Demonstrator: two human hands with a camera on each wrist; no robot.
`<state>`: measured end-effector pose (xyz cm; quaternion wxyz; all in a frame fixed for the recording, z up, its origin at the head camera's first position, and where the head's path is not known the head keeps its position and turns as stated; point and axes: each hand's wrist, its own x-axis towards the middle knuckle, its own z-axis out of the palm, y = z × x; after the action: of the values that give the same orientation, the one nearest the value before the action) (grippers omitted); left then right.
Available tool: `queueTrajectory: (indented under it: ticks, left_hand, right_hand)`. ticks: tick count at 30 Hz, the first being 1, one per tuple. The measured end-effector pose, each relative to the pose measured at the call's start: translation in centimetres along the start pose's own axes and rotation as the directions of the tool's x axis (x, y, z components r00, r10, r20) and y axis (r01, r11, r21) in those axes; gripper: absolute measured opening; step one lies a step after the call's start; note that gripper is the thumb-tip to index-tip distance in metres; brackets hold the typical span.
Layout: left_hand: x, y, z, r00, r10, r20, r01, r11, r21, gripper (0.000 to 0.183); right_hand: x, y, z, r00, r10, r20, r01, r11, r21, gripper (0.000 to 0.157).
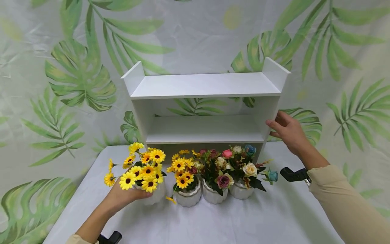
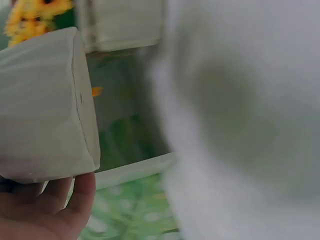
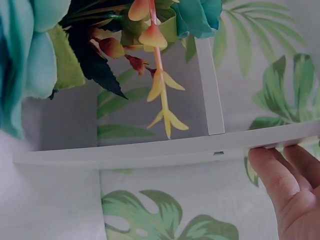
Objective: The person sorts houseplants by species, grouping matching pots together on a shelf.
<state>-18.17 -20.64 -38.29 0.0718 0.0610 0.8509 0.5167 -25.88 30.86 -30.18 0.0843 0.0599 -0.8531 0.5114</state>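
Note:
My left hand (image 1: 122,198) grips a white pot (image 1: 157,194) of yellow artificial daisies (image 1: 147,171) at the left of the table. The left wrist view shows the fingers around this pot (image 2: 42,110), its underside bared and raised off the cloth. Behind the flowers stands a white two-tier shelf (image 1: 201,84). At its right side panel (image 3: 150,154), my right hand (image 1: 290,134) touches the outer face with extended fingers; it holds no pot. Flowers partly hide the lower shelf opening.
Three more white pots stand in a row before the shelf: yellow daisies (image 1: 187,196), purple and cream roses (image 1: 214,193), and mixed roses (image 1: 241,190). A white cloth covers the table (image 1: 213,225). Behind hangs a leaf-patterned backdrop (image 1: 195,37).

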Motion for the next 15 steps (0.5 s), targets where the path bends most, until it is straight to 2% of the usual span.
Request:
queueTrajectory:
  ticks: [4,8,15]
  left_hand:
    - [-0.9,3.1,-1.7,0.995,0.088,0.047,-0.09,0.996,0.027,0.072]
    - [-1.3,6.0,-2.7,0.983,0.169,0.072,-0.171,0.985,0.023,0.069]
    - [-1.4,10.5,-3.9,0.969,0.247,0.032,-0.247,0.969,0.011,0.069]
  right_hand:
    - [0.0,0.2,-0.2,1.0,-0.009,0.001,0.009,1.0,-0.008,0.069]
    - [0.0,0.3,-0.2,1.0,-0.002,-0.006,0.002,1.0,-0.018,0.069]
    - [0.1,0.3,0.1,1.0,0.006,-0.004,-0.006,1.0,-0.021,0.071]
